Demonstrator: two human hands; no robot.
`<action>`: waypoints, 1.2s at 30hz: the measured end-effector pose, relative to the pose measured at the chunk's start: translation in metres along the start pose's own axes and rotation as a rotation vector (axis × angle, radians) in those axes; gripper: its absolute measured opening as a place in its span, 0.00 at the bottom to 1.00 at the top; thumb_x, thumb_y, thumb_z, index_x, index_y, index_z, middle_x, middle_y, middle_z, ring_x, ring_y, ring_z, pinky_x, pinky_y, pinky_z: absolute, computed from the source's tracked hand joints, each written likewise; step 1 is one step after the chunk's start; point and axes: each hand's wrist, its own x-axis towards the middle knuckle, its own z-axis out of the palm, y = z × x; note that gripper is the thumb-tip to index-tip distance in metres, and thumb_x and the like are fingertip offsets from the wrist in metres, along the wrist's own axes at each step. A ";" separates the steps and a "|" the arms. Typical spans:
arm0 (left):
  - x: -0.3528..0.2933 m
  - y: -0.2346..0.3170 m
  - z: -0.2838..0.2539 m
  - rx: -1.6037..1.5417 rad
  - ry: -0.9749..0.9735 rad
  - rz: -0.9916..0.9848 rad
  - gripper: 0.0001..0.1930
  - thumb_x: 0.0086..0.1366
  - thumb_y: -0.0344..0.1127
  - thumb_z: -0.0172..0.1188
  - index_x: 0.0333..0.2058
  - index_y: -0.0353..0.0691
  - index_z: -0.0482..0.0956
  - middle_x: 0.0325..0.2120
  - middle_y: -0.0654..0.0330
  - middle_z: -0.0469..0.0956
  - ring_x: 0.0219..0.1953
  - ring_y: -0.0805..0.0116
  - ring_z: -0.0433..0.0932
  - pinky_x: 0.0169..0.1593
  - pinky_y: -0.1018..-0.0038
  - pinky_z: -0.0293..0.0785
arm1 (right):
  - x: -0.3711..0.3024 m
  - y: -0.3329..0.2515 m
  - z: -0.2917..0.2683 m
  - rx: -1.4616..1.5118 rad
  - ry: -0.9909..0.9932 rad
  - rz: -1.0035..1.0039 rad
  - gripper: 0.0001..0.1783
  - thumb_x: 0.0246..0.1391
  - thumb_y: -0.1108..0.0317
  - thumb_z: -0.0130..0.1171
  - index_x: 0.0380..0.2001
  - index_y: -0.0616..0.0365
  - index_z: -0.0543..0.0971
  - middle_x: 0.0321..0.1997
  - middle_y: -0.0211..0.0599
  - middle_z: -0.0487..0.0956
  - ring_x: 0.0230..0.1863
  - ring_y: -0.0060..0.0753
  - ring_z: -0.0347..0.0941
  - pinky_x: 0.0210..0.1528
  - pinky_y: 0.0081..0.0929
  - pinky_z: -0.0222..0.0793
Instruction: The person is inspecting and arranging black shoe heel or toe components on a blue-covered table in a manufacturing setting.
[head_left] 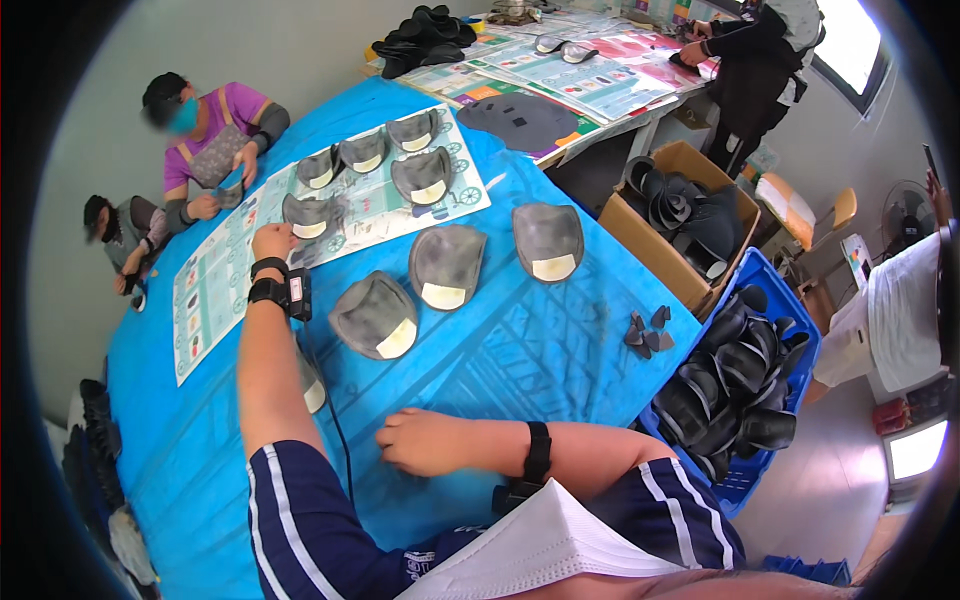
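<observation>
My left hand (273,243) reaches out over a printed sheet, its fingers closed at the lower edge of a dark grey cup-shaped moulded piece (308,216) with a cream patch. Nearer to me my right hand (425,443) rests low over the blue table cover, its fingers curled in; what they may hold is hidden. Between the hands and farther right lie similar pieces: one (372,314), another (447,266) and a third (548,242). Part of one more piece (311,382) shows beside my left forearm. Several others stand on the printed sheet (215,330).
Small dark scraps (650,332) lie near the right edge of the blue-covered table (540,375). Beyond that edge stand a cardboard box (655,250) and a blue crate (735,495), both full of dark moulded pieces. Two people work at the left, another at the far right. A cable (342,440) trails beside my left arm.
</observation>
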 end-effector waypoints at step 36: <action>-0.334 -0.101 -0.156 -0.669 0.110 -0.356 0.10 0.59 0.30 0.50 0.31 0.27 0.73 0.25 0.53 0.76 0.26 0.69 0.76 0.32 0.79 0.75 | 0.006 0.000 -0.026 0.043 -0.120 0.125 0.12 0.50 0.66 0.53 0.38 0.57 0.76 0.38 0.38 0.74 0.43 0.40 0.68 0.46 0.32 0.63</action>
